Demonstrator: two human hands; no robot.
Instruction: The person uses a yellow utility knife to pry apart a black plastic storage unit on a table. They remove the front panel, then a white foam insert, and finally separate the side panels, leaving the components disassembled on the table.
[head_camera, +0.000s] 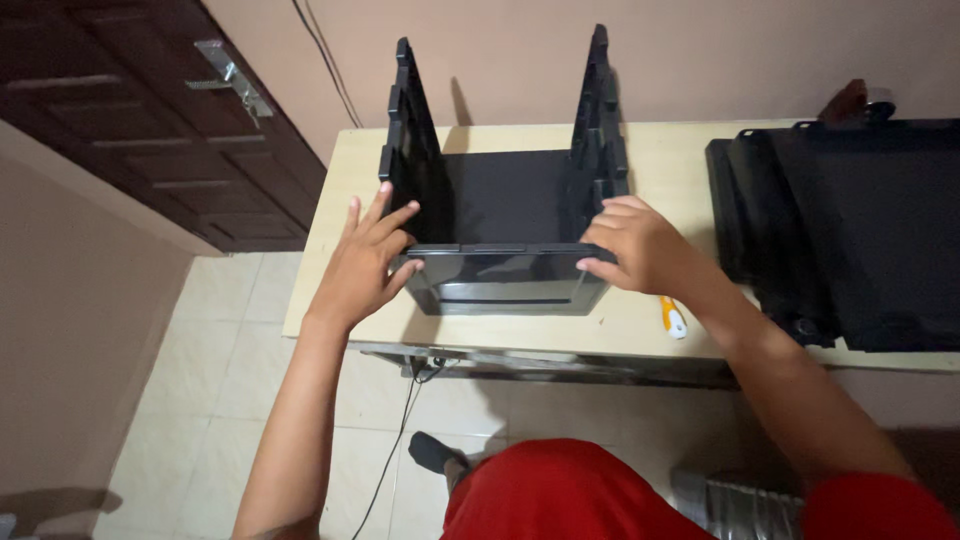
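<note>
Standing on the pale wooden table (330, 200) is a black plastic frame (500, 200), smooth and matte, with two upright side walls whose edges are notched like teeth. A glossy black front panel (505, 280) sits across its near end, slightly reflective. The person's left hand (365, 262) presses flat against the left wall, fingers spread, thumb hooked on the panel's corner. The right hand (635, 245) curls over the right corner, fingers closed on the panel's edge. Beside the right wrist lies a small white and orange tool (675, 318), partly hidden by the arm. Further right, flat black panels (850, 230) are stacked, cut off by the picture's edge. What the frame holds inside is too dark to tell.
</note>
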